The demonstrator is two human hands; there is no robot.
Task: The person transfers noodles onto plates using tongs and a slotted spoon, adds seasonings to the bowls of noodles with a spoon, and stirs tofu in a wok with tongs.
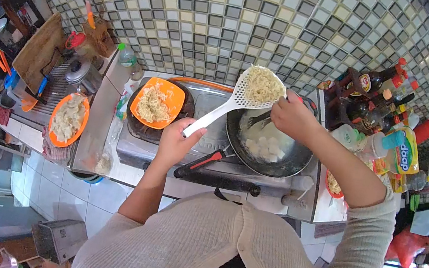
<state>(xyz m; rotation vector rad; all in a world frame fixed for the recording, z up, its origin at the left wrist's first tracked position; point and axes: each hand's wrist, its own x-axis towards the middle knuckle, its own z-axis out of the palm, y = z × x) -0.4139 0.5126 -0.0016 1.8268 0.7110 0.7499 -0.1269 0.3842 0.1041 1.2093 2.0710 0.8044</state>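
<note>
My left hand (179, 142) is closed around the handle of a white perforated skimmer (214, 116), whose head bears a heap of pale noodles (263, 87). At the right edge of that head, my right hand (294, 116) has its fingers curled together; whether they pinch the rim or something else is hidden. Below lies a black frying pan (268, 170) on the stove, with whitish cubes (266, 147) in cloudy liquid. A dark slotted utensil (258, 119) shows in the pan, partly behind my right hand. Left of the skimmer, an orange square plate (176, 93) holds more noodles.
An orange oval plate (53, 127) with pale food stands on the left counter, near a metal pot (81, 76) and a green-capped bottle (128, 57). Sauce bottles (367, 83) and a yellow packet (404, 151) crowd the right. The pan's red-black handle (204, 163) juts toward my body.
</note>
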